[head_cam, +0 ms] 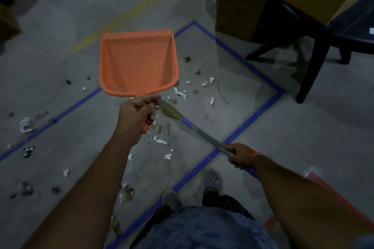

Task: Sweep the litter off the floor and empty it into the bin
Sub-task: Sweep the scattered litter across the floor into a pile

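Grey floor [283,147] lies strewn with litter [180,93] — left hand [136,116] grips an orange dustpan [137,62] held above it, right hand [240,155] grips the broom [202,133] handle.

Left hand [137,115] grips the orange dustpan [138,62] by its handle, held above the floor w/ pan empty, right hand [240,156] holds the broom [194,127] shaft, bristles among scattered litter [182,93] (paper scraps, dry leaves).

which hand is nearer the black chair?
Right. The right hand, gripping the broom handle, sits below the black chair; the left hand, holding the orange dustpan, is farther left.
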`<move>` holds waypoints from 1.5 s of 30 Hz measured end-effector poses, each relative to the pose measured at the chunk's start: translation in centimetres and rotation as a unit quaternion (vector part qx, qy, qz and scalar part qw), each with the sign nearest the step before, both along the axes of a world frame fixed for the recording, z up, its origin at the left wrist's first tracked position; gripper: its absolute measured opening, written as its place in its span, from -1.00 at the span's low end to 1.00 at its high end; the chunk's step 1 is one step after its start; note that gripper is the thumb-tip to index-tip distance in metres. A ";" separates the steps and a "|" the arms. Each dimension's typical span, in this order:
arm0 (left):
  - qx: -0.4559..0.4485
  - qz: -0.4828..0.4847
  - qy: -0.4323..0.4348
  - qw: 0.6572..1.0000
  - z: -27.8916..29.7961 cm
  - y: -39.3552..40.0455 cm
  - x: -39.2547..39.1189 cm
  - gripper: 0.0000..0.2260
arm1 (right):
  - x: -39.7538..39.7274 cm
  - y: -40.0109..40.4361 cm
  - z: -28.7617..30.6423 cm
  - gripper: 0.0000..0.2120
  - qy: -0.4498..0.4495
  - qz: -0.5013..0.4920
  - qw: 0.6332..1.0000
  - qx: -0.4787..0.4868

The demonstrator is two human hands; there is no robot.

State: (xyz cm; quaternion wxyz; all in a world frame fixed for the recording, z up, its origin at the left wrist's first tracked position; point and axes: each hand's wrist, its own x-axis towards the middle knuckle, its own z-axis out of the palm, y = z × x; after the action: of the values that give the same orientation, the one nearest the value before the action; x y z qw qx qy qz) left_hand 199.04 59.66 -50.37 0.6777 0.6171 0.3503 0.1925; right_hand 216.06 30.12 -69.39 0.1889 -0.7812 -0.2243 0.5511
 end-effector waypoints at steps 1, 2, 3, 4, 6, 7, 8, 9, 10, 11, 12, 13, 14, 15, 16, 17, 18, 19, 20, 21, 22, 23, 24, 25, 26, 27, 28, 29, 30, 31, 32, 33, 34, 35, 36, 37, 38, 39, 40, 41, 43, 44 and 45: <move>0.001 0.001 -0.001 1.000 0.0 -0.2 0.5 -0.75 | 1.0 -0.5 0.0 -0.30 -0.008 -0.009 1.000 0.004; 0.001 0.001 -0.003 1.000 -0.1 -0.4 0.9 -0.75 | 1.9 -0.9 0.0 -0.30 -0.017 -0.025 1.000 0.005; 0.001 0.000 -0.004 1.000 -0.2 -0.5 1.3 -0.74 | 2.8 -1.4 -0.2 -0.30 -0.026 -0.048 0.998 0.004; 0.002 -0.001 -0.006 1.000 -0.2 -0.6 1.5 -0.73 | 3.7 -1.7 -0.2 -0.30 -0.036 -0.074 0.997 0.003; 0.004 0.003 -0.005 1.000 -0.1 -0.8 2.0 -0.72 | 5.3 -2.2 -0.5 -0.31 -0.054 -0.117 0.992 -0.002; 0.004 0.009 -0.002 1.000 0.0 -0.8 2.1 -0.73 | 6.1 -2.3 -0.7 -0.31 -0.063 -0.134 0.989 -0.005; 0.003 0.016 0.001 1.000 0.2 -0.8 2.2 -0.73 | 6.9 -2.4 -0.9 -0.31 -0.071 -0.150 0.986 -0.009; 0.002 0.023 0.004 1.000 0.3 -0.7 2.3 -0.73 | 7.6 -2.4 -1.0 -0.32 -0.078 -0.165 0.983 -0.015; 0.002 0.028 0.006 1.000 0.4 -0.6 2.3 -0.73 | 8.2 -2.4 -1.1 -0.34 -0.084 -0.177 0.980 -0.021; 0.002 0.031 0.006 1.000 0.4 -0.5 2.2 -0.74 | 8.8 -2.3 -1.2 -0.37 -0.085 -0.186 0.978 -0.028; 0.002 0.033 0.005 0.999 0.4 -0.4 2.2 -0.74 | 9.3 -2.2 -1.3 -0.41 -0.083 -0.193 0.977 -0.037; 0.001 0.035 0.007 0.999 0.4 -0.3 2.2 -0.74 | 9.7 -2.0 -1.4 -0.46 -0.077 -0.195 0.977 -0.047; 0.001 0.039 0.009 0.999 0.4 -0.2 2.1 -0.73 | 9.8 -1.8 -1.5 -0.51 -0.066 -0.195 0.977 -0.057; 0.001 0.044 0.013 0.999 0.3 -0.2 2.0 -0.73 | 9.8 -1.5 -1.7 -0.55 -0.054 -0.189 0.978 -0.068; 0.002 0.049 0.015 0.999 0.3 -0.2 2.0 -0.73 | 9.6 -1.2 -1.9 -0.58 -0.042 -0.179 0.980 -0.079; 0.003 0.053 0.017 0.998 0.2 -0.2 1.9 -0.74 | 9.1 -0.8 -2.0 -0.59 -0.030 -0.165 0.982 -0.086; 0.004 0.056 0.019 0.998 0.2 -0.2 1.8 -0.74 | 8.5 -0.3 -2.2 -0.59 -0.022 -0.149 0.985 -0.090; 0.003 0.060 0.023 0.998 0.1 -0.1 1.8 -0.75 | 7.9 0.2 -2.4 -0.57 -0.016 -0.132 0.987 -0.090; 0.001 0.065 0.027 0.998 0.0 -0.1 1.8 -0.76 | 7.3 0.9 -2.3 -0.54 -0.010 -0.113 0.990 -0.086; -0.001 0.070 0.032 0.997 0.0 -0.1 1.8 -0.76 | 6.8 1.7 -2.1 -0.49 -0.006 -0.091 0.993 -0.078; -0.003 0.074 0.035 0.997 -0.1 -0.1 1.9 -0.76 | 6.5 2.6 -1.9 -0.44 -0.003 -0.067 0.995 -0.068; -0.004 0.077 0.037 0.996 -0.2 0.0 1.9 -0.76 | 6.2 3.4 -1.7 -0.40 0.000 -0.042 0.997 -0.060; -0.006 0.077 0.035 0.996 -0.2 0.1 2.1 -0.75 | 6.1 4.2 -1.4 -0.35 0.004 -0.020 0.998 -0.055; -0.006 0.075 0.032 0.997 -0.3 0.2 2.2 -0.75 | 6.1 4.8 -1.1 -0.31 0.009 -0.001 0.999 -0.051; -0.005 0.072 0.029 0.997 -0.3 0.4 2.4 -0.74 | 6.1 5.3 -1.0 -0.30 0.014 0.016 0.999 -0.046; -0.003 0.068 0.026 0.997 -0.3 0.5 2.6 -0.74 | 6.3 5.8 -0.9 -0.28 0.015 0.033 0.999 -0.040; -0.002 0.063 0.024 0.998 -0.3 0.7 2.8 -0.74 | 6.4 6.1 -0.7 -0.28 0.014 0.049 0.998 -0.034; 0.000 0.059 0.021 0.998 -0.2 0.9 3.0 -0.74 | 6.7 6.3 -0.5 -0.28 0.011 0.061 0.998 -0.026; 0.001 0.057 0.020 0.998 -0.3 1.1 3.2 -0.74 | 7.0 6.4 -0.3 -0.29 0.006 0.067 0.998 -0.016; 0.002 0.055 0.018 0.998 -0.3 1.3 3.5 -0.74 | 7.3 6.6 -0.1 -0.30 0.001 0.068 0.998 -0.007; 0.004 0.053 0.017 0.998 -0.3 1.5 3.7 -0.74 | 7.6 6.7 0.0 -0.30 -0.005 0.061 0.998 0.002; 0.003 0.050 0.017 0.999 -0.3 1.7 3.9 -0.74 | 8.0 6.7 0.1 -0.31 -0.012 0.047 0.999 0.011; 0.002 0.046 0.015 0.999 -0.2 2.0 4.2 -0.74 | 8.5 6.8 0.1 -0.31 -0.017 0.028 0.999 0.019; -0.001 0.044 0.013 0.999 -0.1 2.2 4.5 -0.74 | 8.9 6.8 0.2 -0.31 -0.021 0.002 0.999 0.025; -0.004 0.043 0.011 0.999 -0.1 2.6 4.8 -0.74 | 9.5 6.8 0.1 -0.31 -0.026 -0.027 0.999 0.029; -0.005 0.044 0.011 0.999 0.0 2.9 5.2 -0.74 | 10.1 6.8 0.2 -0.30 -0.035 -0.053 0.997 0.030; -0.007 0.045 0.012 0.999 0.0 3.2 5.5 -0.75 | 10.8 6.9 0.2 -0.30 -0.047 -0.072 0.996 0.029; -0.008 0.045 0.012 0.999 0.0 3.7 5.9 -0.75 | 11.6 7.0 0.2 -0.30 -0.061 -0.087 0.994 0.024; -0.008 0.043 0.010 0.999 -0.1 4.2 6.3 -0.76 | 12.4 7.1 0.2 -0.30 -0.073 -0.102 0.992 0.017; -0.010 0.041 0.005 0.999 -0.2 4.7 6.7 -0.75 | 13.2 7.4 0.3 -0.30 -0.082 -0.118 0.990 0.009; -0.012 0.036 -0.002 0.999 -0.3 6.0 7.5 -0.75 | 14.9 7.9 0.0 -0.29 -0.095 -0.147 0.984 -0.012; -0.011 0.035 -0.005 0.999 -0.2 6.7 7.9 -0.74 | 15.7 8.2 -0.1 -0.29 -0.099 -0.154 0.983 -0.025; -0.009 0.035 -0.006 0.999 -0.1 7.5 8.3 -0.74 | 16.5 8.6 -0.1 -0.31 -0.103 -0.153 0.982 -0.037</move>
State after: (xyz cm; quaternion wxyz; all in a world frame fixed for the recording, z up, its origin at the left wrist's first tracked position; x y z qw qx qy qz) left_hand 207.35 67.18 -50.50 0.6784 0.5972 0.3694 0.2162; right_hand 232.55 38.77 -69.50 0.2185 -0.8651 -0.0997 0.4404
